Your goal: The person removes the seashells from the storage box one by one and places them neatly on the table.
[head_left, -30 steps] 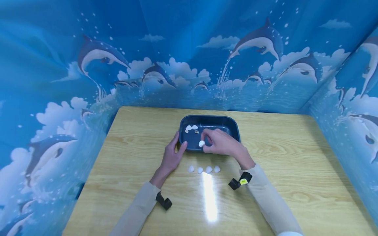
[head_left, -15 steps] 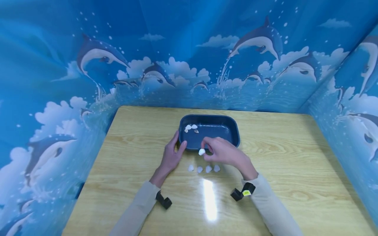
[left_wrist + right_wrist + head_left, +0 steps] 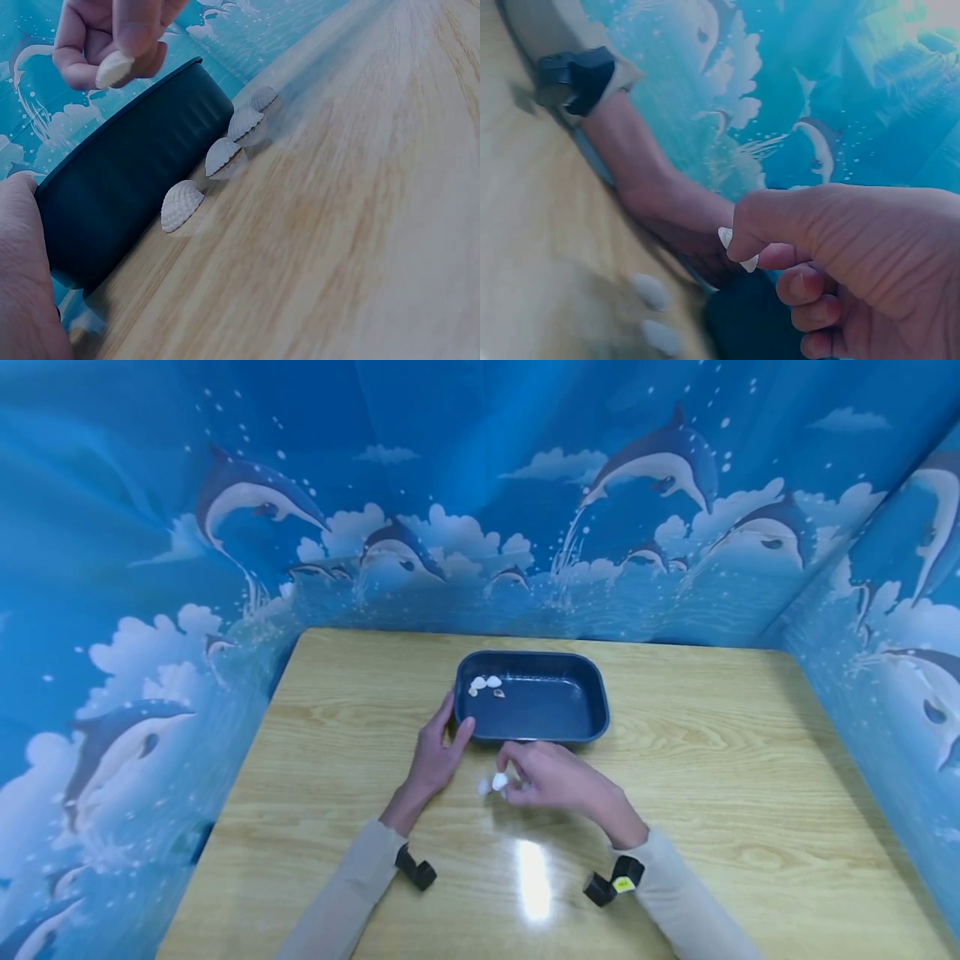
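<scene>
My right hand (image 3: 555,778) pinches a small white seashell (image 3: 500,782) between thumb and fingertips, raised above the table in front of the dark blue basin (image 3: 532,737). Straight fingers of my left hand (image 3: 437,752) rest against the basin's left end. A row of several white seashells (image 3: 182,205) lies on the table along the basin's near side. The head view shows one row shell (image 3: 483,787) at the left; my right hand mostly hides the others. Inside the basin, at its far left, are two white shells (image 3: 493,682) and two smaller brownish shells (image 3: 499,693).
The wood-grain table (image 3: 360,693) reaches out on both sides of the basin. A blue curtain (image 3: 465,485) printed with dolphins hangs behind and along the sides. A bright light reflection (image 3: 533,881) lies on the tabletop between the forearms.
My right hand has come out of the basin toward me, carrying the pinched seashell, and is now over the row of shells. The left hand and the basin have stayed put.
</scene>
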{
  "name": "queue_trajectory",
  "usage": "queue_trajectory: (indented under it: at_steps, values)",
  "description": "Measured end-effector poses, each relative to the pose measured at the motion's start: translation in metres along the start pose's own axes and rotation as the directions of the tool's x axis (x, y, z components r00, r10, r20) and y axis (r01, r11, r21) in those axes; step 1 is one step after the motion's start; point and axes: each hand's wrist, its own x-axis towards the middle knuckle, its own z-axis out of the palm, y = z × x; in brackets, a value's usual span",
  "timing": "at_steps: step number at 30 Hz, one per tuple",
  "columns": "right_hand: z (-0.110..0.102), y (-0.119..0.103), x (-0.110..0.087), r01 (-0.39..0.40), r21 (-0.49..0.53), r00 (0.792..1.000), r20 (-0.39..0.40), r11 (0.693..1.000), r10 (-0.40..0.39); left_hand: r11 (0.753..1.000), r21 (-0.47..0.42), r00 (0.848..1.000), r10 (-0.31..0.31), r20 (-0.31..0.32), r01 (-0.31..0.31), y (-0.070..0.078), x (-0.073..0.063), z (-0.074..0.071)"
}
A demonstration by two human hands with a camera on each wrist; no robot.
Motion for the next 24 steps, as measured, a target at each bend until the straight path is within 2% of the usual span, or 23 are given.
queue_trajectory:
  at_steps: [8, 24]
  values:
    - [0.027, 0.001, 0.002, 0.0, 0.002, 0.997, 0.08, 1.0, 0.0, 1.0, 0.019, 1.0, -0.001, -0.006, 0.001, 0.0, 0.0, 0.0]
    - [0.051, -0.005, 0.009, 0.081, -0.147, 0.995, 0.065, 0.986, -0.072, 1.0, 0.022, 1.0, -0.001, -0.017, 0.001, 0.0, -0.001, 0.0]
